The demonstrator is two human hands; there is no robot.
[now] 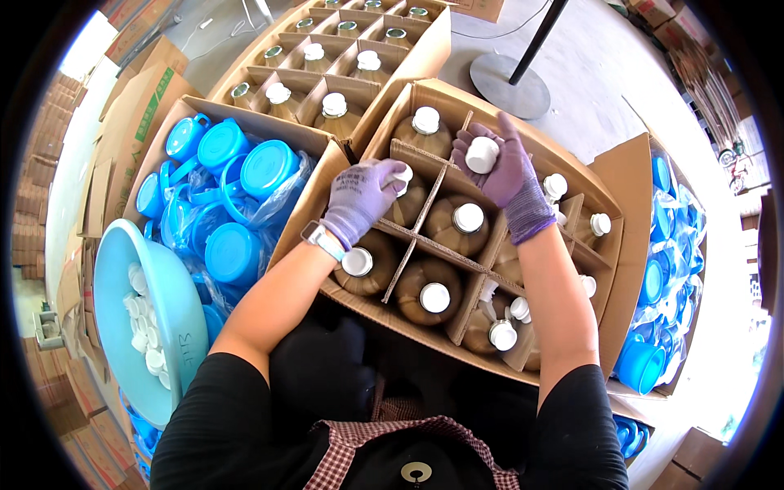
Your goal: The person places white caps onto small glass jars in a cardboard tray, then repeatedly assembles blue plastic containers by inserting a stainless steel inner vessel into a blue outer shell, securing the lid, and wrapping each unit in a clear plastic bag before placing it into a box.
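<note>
Leftmost, a pale blue basin (108, 269) holds a heap of small white caps (147, 327), well apart from both hands. Just beside it, a cardboard box (282, 135) is full of blue plastic cups (222, 145), some with loop handles, partly wrapped in clear film.

Next comes the left hand (361, 194), gloved in purple and reaching up and to the right from the lower left. Its curled fingers close around the near side of a white lid (401, 176). That lid appears to sit on the neck of a brown bottle (411, 211), whose body shows just below and to the right of the fingers. The bottle stands in one cell of a divided carton (572, 167), its long axis upright, so the lid faces up toward the viewer. Of the two hands, the left is clearly the nearer; lid and bottle lie directly at its fingertips.

Farther right and slightly higher, the right hand (498, 159) is turned palm up with its fingers spread. Another white cap (482, 154) shows against the palm and seems to rest there, without a tight grip; whether the thumb steadies it is hard to tell. The lid under the left hand lies to the left of this palm and a little lower, across a cardboard divider (433, 200).
</note>
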